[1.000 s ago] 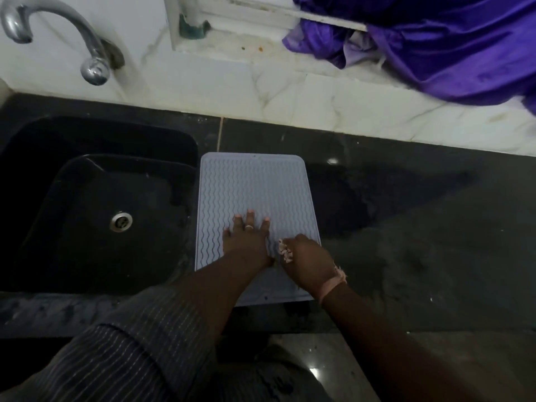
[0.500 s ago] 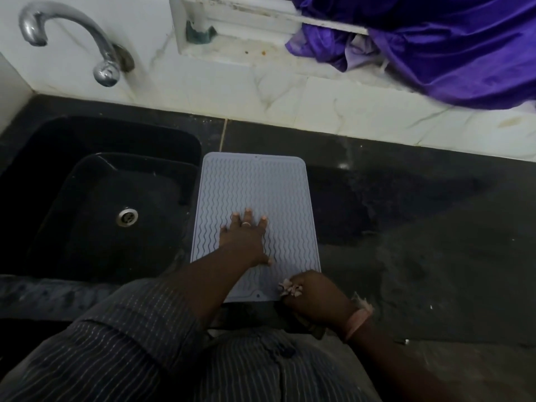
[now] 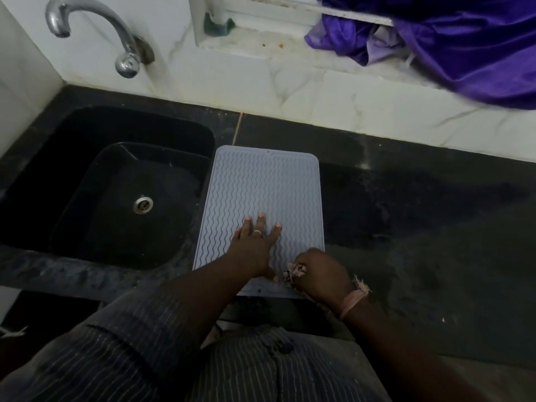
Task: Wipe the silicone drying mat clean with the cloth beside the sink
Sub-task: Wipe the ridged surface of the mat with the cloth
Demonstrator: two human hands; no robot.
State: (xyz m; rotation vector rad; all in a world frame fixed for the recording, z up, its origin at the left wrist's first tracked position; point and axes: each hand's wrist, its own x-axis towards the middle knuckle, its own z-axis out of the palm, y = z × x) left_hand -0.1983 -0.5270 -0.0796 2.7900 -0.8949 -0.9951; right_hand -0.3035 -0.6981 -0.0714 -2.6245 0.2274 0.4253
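Note:
A pale grey silicone drying mat (image 3: 261, 187) with wavy ridges lies on the dark counter, right of the sink. My left hand (image 3: 255, 245) rests flat on the mat's lower middle, fingers spread and straight. My right hand (image 3: 319, 274) sits at the mat's near right corner, its fingers curled round a small bunched pale cloth (image 3: 293, 272). Only a frayed bit of the cloth shows at the fist's left side, touching the mat.
A black sink (image 3: 121, 192) with a steel drain lies to the left, under a chrome tap (image 3: 116, 33). A purple fabric (image 3: 464, 39) hangs over the white marble ledge at the back right. The dark counter (image 3: 435, 227) stretches to the right.
My right hand with the cloth has slid toward me, from the mat's lower middle to its near right corner. My left hand has stayed pressed on the mat.

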